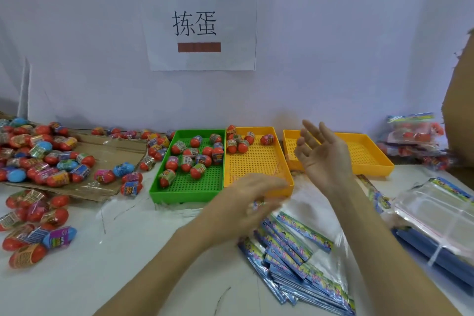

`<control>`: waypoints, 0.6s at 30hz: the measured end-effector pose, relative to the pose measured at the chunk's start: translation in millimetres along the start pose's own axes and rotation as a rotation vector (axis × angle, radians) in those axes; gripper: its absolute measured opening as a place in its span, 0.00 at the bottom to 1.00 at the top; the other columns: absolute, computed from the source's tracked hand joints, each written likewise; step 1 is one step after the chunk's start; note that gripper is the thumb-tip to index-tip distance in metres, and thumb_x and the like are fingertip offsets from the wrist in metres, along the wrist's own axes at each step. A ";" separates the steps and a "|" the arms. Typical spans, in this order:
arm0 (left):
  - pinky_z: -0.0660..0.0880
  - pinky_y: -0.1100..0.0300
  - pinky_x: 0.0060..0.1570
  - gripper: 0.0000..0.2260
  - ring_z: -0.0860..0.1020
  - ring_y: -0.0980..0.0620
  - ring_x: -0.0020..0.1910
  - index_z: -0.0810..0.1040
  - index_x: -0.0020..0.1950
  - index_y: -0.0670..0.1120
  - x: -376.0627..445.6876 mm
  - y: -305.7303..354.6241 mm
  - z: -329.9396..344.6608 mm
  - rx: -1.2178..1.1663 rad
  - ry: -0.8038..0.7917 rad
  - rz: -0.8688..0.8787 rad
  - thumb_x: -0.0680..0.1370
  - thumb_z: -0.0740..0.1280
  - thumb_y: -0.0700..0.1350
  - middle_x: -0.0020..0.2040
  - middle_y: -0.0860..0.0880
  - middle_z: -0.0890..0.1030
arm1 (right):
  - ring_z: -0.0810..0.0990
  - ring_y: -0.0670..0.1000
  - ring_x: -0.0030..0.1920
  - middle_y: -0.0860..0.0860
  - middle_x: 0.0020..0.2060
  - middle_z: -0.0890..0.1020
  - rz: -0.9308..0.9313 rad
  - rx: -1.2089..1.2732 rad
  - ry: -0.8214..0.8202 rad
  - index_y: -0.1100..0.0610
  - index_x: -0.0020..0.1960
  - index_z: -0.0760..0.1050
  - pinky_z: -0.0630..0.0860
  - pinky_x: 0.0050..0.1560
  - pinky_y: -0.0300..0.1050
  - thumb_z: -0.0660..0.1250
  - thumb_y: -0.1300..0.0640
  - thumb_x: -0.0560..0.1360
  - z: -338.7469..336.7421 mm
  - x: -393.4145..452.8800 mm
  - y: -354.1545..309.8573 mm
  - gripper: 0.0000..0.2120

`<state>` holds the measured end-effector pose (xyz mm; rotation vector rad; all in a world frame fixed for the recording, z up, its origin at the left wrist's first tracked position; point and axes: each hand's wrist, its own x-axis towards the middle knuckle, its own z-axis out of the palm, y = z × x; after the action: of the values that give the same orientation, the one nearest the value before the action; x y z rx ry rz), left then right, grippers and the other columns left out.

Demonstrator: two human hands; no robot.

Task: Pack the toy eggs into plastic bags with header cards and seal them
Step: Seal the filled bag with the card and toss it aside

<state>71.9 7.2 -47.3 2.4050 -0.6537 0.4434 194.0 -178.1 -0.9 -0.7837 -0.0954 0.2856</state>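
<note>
My right hand (pixel 323 154) open, palm up, empty, above far-right yellow tray (pixel 369 159); left hand (pixel 246 202) blurred, grip unclear, over bag stack (pixel 297 259); toy eggs (pixel 191 155) in green tray (pixel 184 194).

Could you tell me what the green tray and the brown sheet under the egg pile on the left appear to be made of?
The green tray looks like moulded plastic: even colour, slight sheen, regular perforated floor. The brown sheet looks like matte, creased cardboard, apparently with some clear film over it.
</note>
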 end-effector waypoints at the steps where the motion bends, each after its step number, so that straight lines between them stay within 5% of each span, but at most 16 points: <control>1: 0.57 0.70 0.75 0.20 0.66 0.63 0.76 0.70 0.79 0.54 -0.6 3.5 9.8 0.049 -0.102 0.053 0.86 0.61 0.54 0.76 0.59 0.73 | 0.81 0.49 0.35 0.52 0.38 0.83 0.006 -0.027 -0.005 0.61 0.56 0.81 0.77 0.35 0.38 0.60 0.52 0.85 3.0 -1.3 1.8 0.14; 4: 0.56 0.63 0.77 0.23 0.63 0.58 0.79 0.67 0.81 0.52 -2.4 6.8 26.6 0.138 -0.245 0.132 0.86 0.61 0.54 0.79 0.54 0.70 | 0.79 0.48 0.31 0.52 0.36 0.83 0.030 -0.069 -0.025 0.61 0.54 0.81 0.74 0.30 0.36 0.61 0.54 0.85 7.3 -3.8 4.7 0.14; 11: 0.75 0.50 0.59 0.11 0.78 0.47 0.58 0.84 0.63 0.45 -1.7 -3.3 12.6 0.208 -0.122 0.201 0.85 0.66 0.46 0.57 0.48 0.84 | 0.78 0.47 0.29 0.51 0.35 0.83 0.053 -0.098 -0.003 0.62 0.56 0.80 0.72 0.27 0.36 0.61 0.56 0.85 4.6 -1.8 8.3 0.12; 18: 0.77 0.54 0.56 0.13 0.79 0.48 0.58 0.82 0.64 0.43 -2.8 -11.7 10.5 0.148 -0.044 0.123 0.82 0.65 0.35 0.56 0.47 0.85 | 0.77 0.47 0.32 0.52 0.37 0.82 0.088 -0.162 0.000 0.62 0.55 0.82 0.72 0.28 0.36 0.63 0.55 0.84 0.7 2.7 11.7 0.12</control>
<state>77.6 9.7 -62.0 2.5289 -0.8167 0.5074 193.9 -169.0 -8.8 -0.9497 -0.0846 0.3645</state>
